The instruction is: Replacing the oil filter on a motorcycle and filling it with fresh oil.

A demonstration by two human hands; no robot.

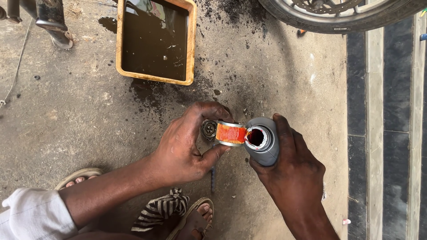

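My left hand (184,146) grips a small cylindrical oil filter (231,134) with orange pleated paper and metal end caps, held sideways over the concrete floor. My right hand (293,171) holds a grey plastic bottle (263,141), tilted with its open neck toward the filter. Red oil shows in the bottle's mouth, right beside the filter's end. A small round metal part (208,129) lies on the floor just behind the filter, partly hidden by my left fingers.
An orange-rimmed tray (192,44) full of dark used oil sits at the top centre, with oil stains around it. A motorcycle tyre (338,22) is at the top right. A striped rag (162,209) and my sandalled feet (195,220) are at the bottom. Tiled paving (387,133) runs along the right.
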